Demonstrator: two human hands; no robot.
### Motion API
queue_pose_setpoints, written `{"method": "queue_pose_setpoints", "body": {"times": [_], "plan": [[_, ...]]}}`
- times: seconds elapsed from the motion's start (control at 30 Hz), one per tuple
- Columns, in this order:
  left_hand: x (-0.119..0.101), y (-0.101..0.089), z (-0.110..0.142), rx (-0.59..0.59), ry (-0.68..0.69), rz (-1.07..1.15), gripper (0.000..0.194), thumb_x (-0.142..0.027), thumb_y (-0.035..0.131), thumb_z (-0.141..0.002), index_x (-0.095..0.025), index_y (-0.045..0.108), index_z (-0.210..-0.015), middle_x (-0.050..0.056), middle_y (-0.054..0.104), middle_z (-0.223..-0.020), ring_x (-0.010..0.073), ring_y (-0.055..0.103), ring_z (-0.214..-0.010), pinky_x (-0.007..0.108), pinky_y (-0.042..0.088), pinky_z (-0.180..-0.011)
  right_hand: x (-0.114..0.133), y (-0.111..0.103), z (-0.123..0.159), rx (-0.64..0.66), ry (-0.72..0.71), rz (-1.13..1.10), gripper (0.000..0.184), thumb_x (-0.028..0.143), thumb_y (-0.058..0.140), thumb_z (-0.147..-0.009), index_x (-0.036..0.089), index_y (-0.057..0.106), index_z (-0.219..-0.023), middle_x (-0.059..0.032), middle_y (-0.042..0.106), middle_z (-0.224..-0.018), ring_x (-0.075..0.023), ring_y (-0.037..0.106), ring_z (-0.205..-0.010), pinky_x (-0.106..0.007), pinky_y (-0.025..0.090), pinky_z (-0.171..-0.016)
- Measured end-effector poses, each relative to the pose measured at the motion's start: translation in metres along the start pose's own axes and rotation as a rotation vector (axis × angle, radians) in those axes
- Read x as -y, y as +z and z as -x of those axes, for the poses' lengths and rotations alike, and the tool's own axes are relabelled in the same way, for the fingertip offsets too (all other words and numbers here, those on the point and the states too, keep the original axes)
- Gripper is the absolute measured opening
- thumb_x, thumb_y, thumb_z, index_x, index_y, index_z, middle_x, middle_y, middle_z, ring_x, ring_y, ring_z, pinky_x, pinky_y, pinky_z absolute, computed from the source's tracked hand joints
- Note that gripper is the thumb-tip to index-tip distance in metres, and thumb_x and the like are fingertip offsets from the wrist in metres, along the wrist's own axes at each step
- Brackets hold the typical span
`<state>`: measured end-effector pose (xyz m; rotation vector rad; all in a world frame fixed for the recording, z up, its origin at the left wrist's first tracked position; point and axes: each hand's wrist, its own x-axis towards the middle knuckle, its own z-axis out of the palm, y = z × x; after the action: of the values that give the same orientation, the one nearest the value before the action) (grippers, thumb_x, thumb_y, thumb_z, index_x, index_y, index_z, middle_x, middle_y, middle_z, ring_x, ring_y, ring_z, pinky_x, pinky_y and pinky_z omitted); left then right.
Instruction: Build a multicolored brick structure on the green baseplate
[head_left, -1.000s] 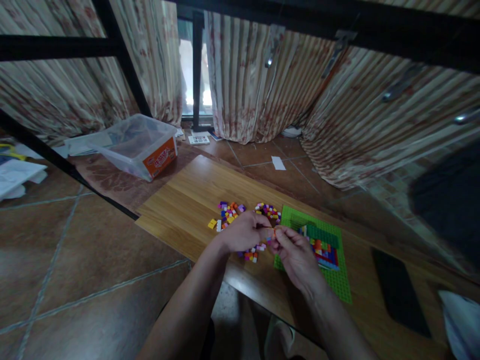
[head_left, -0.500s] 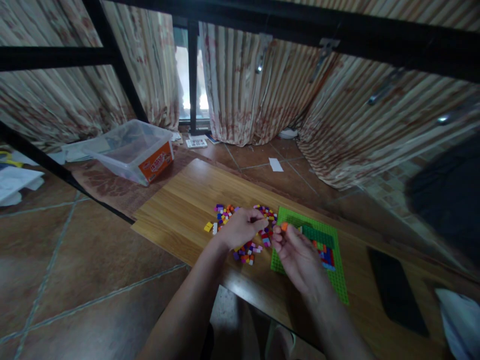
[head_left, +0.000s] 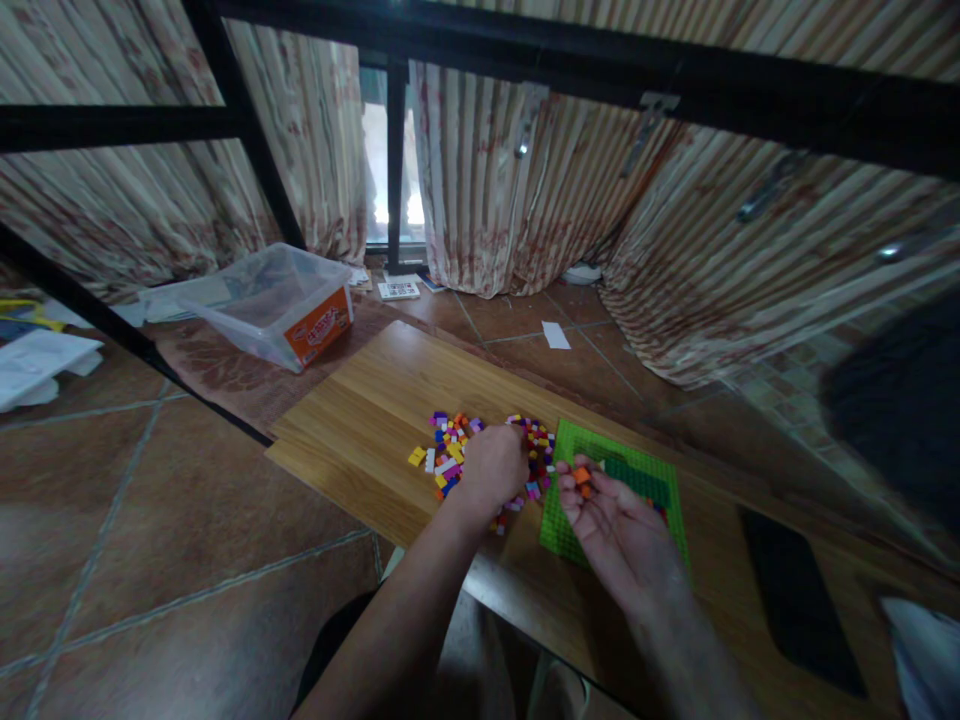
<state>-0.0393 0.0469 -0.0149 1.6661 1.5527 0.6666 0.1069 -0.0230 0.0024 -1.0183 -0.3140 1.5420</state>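
My left hand [head_left: 495, 468] reaches down into a loose pile of small coloured toy bricks [head_left: 448, 440]; its fingers are hidden behind the back of the hand. Palm up, my right hand [head_left: 626, 530] holds orange toy bricks [head_left: 582, 476] between thumb and fingertips. It is over a green studded baseplate [head_left: 566, 530]. A dark green built section [head_left: 637, 480] lies on the plate, and red and blue bricks beside it are mostly covered by the right hand.
The wooden table [head_left: 360, 400] carries a black phone-like slab [head_left: 799, 595] right of the baseplate. A clear plastic bin [head_left: 262, 300] with an orange label stands past the table's left end. Black metal bars [head_left: 247, 130] cross above, before striped curtains [head_left: 487, 200].
My left hand has turned and moved down into the brick pile. My right hand has shifted slightly right and rolled more palm-up, exposing the orange bricks in its fingers.
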Motion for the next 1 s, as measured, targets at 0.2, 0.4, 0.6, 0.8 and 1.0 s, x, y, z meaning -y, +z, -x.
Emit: {"method": "queue_pose_setpoints", "body": {"times": [0.2,0.4,0.6,0.8,1.0], "plan": [[-0.007,0.0,-0.001,-0.067,-0.095,0.392,0.032,-0.034,0.039,-0.094,-0.016,0.064,-0.085,0.006,0.067,-0.082,0.0169,0.063,-0.08,0.029,0.05,-0.081,-0.009,0.031,-0.013,-0.014,-0.137,0.101,0.019,0.038,0.07,-0.08,0.02,0.07,-0.086,-0.004,0.071,-0.094,-0.0173,0.068,-0.092,-0.034,0.058,-0.087],[-0.014,-0.005,0.004,-0.038,-0.505,1.647,0.029,-0.025,0.04,-0.095,-0.014,0.058,-0.075,0.004,0.06,-0.073,0.0092,0.057,-0.063,0.021,0.05,-0.067,-0.03,0.081,-0.015,0.095,-0.311,0.262,0.039,0.055,0.061,-0.084,0.018,0.073,-0.093,-0.0088,0.072,-0.106,-0.0211,0.065,-0.107,-0.042,0.044,-0.104],[-0.007,-0.021,0.004,-0.167,-0.581,1.749,0.029,-0.019,0.036,-0.096,-0.012,0.058,-0.079,0.004,0.058,-0.07,0.0069,0.056,-0.059,0.017,0.048,-0.057,-0.01,0.065,-0.052,0.021,-0.597,0.578,0.026,0.042,0.063,-0.084,0.021,0.07,-0.096,-0.007,0.074,-0.1,-0.0204,0.068,-0.097,-0.041,0.049,-0.094],[-0.006,-0.029,0.005,-0.218,-0.597,1.712,0.015,-0.011,0.042,-0.09,-0.012,0.056,-0.086,-0.004,0.047,-0.058,0.0038,0.038,-0.041,0.015,0.03,-0.04,0.019,0.031,-0.117,0.098,-0.651,1.645,0.025,0.021,0.053,-0.086,0.016,0.074,-0.097,-0.0121,0.071,-0.103,-0.023,0.065,-0.1,-0.037,0.045,-0.094],[-0.009,-0.028,0.004,-0.234,-0.579,1.675,0.012,-0.008,0.046,-0.082,-0.011,0.057,-0.086,-0.003,0.05,-0.057,0.0045,0.04,-0.041,0.016,0.029,-0.041,0.013,0.025,-0.122,0.258,-0.554,1.774,0.024,0.016,0.056,-0.085,0.017,0.075,-0.098,-0.0115,0.068,-0.103,-0.0226,0.064,-0.097,-0.034,0.044,-0.091]]}}
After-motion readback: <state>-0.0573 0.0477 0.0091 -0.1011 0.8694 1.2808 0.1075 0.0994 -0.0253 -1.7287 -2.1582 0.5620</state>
